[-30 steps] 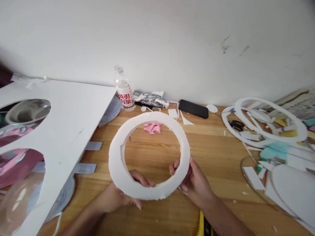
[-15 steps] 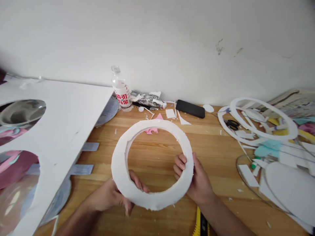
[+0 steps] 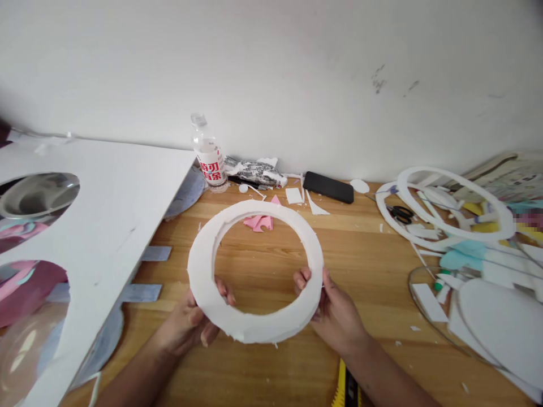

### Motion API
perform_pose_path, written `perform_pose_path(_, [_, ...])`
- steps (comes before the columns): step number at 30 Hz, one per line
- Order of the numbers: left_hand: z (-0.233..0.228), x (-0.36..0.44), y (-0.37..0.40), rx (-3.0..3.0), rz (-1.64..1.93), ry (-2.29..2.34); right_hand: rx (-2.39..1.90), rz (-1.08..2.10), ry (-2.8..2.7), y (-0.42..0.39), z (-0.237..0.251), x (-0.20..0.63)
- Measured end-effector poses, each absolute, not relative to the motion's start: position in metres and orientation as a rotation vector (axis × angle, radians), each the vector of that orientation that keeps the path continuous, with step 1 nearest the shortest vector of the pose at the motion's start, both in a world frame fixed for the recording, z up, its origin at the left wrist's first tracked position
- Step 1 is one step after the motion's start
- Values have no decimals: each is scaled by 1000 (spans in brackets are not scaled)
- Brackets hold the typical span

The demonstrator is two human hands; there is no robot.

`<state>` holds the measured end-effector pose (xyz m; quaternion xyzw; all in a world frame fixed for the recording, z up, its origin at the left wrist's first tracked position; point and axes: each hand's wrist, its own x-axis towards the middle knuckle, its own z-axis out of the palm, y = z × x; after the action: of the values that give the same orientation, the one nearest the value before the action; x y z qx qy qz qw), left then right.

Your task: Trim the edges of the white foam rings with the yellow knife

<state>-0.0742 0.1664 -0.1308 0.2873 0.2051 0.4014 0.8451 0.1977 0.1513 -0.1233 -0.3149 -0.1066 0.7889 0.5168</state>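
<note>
A thick white foam ring [image 3: 201, 282] with rough, ragged edges is held up above the wooden table, its face tilted toward me. My left hand [image 3: 193, 322] grips its lower left side, with some fingers reaching through the hole. On the right side, my right hand [image 3: 335, 308] is closed around the band, its fingertips curling over the inner edge. Through the ring's opening I see pink scraps [image 3: 259, 222] on the table. A yellow and black utility knife [image 3: 348, 387] lies near the front edge, beside my right forearm.
At the left, a large white board [image 3: 114, 209] with cut-out holes covers bowls. A plastic bottle [image 3: 211, 161], a black case [image 3: 328, 187] and white scraps line the wall. On the right lie thin white rings [image 3: 458, 233], black scissors [image 3: 401, 213] and white sheets [image 3: 500, 328].
The ring has shifted slightly left and upward in the view, both hands moving with it. My left fingers have moved a little up along the ring's inner edge.
</note>
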Motion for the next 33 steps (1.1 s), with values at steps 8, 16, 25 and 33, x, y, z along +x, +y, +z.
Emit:
perform_pose_path(8, [-132, -74, 167, 517, 923, 405, -711, 1934, -295, 148, -127, 199])
perform_pose_path(16, [-140, -80, 164, 412, 953, 295, -768, 1902, -351, 143, -124, 199])
perform_pose_path(25, [-130, -73, 171, 301, 1018, 546, -921, 1889, -303, 138, -141, 201])
perform_pose_path(33, [-115, -67, 179, 475, 1083, 997, -909, 1887, -391, 142, -137, 199])
